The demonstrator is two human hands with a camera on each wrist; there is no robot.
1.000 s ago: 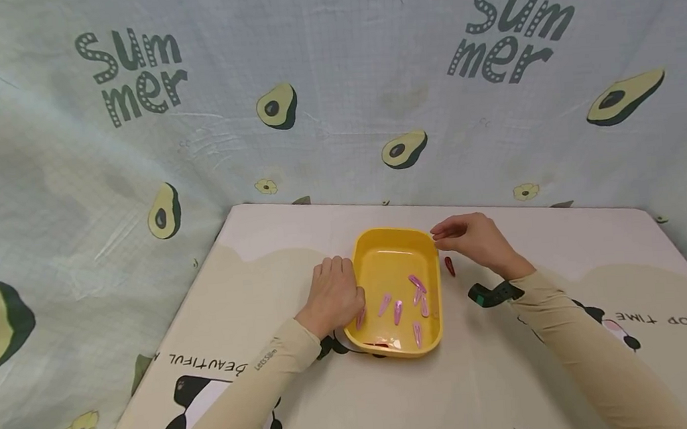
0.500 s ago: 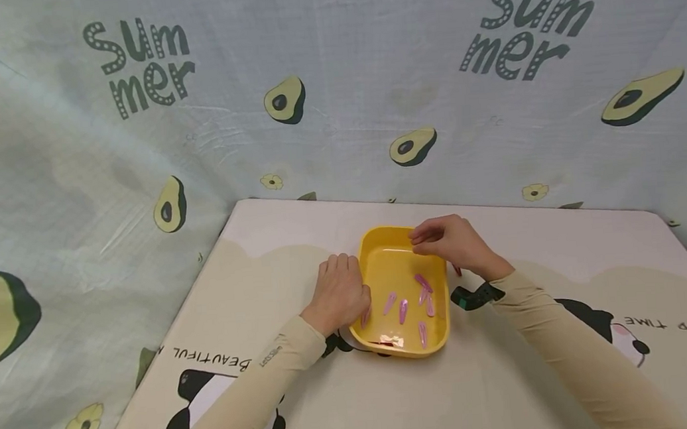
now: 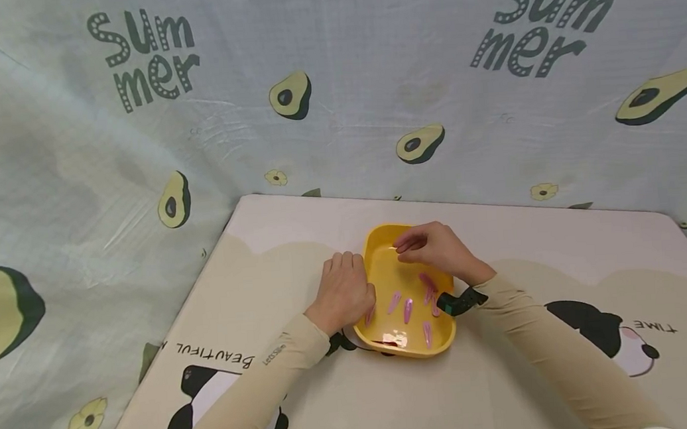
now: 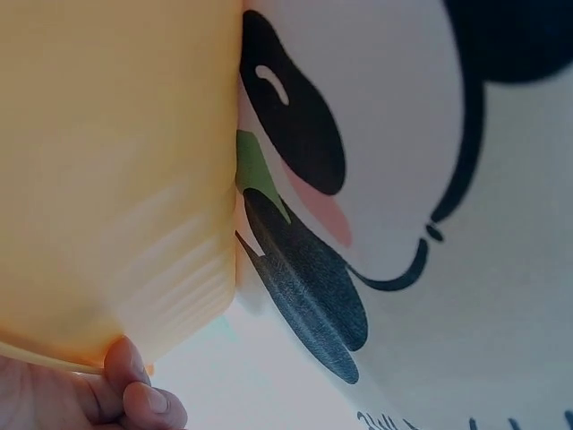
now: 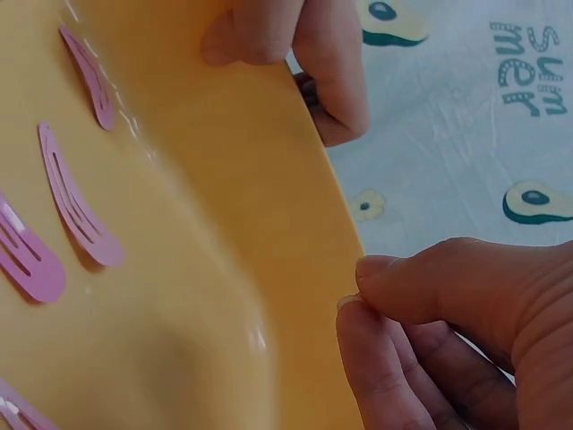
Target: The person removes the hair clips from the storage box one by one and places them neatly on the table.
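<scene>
A yellow plastic tray (image 3: 414,354) stands on the table, with several pink snap hair clips (image 3: 408,311) in it. A red strip (image 3: 385,343), too small to name, lies at its near end. My left hand (image 3: 343,291) grips the tray's left rim; its fingers (image 4: 125,360) curl round that edge in the left wrist view. Above the tray's far half hovers my right hand (image 3: 438,252). In the right wrist view its thumb (image 5: 421,282) and forefinger meet loosely at the tips, and nothing shows between them. The wrist and hand cover the tray's right rim.
A patterned cloth covers the table (image 3: 296,224), with printed panda shapes and lettering. Behind and to the left hangs a curtain (image 3: 341,101) printed with avocados. A black band (image 3: 462,301) sits on the right wrist.
My right hand has moved left from beyond the tray's right rim to over its inside. The red hair clip on the table is now hidden behind it. The left hand keeps its hold.
</scene>
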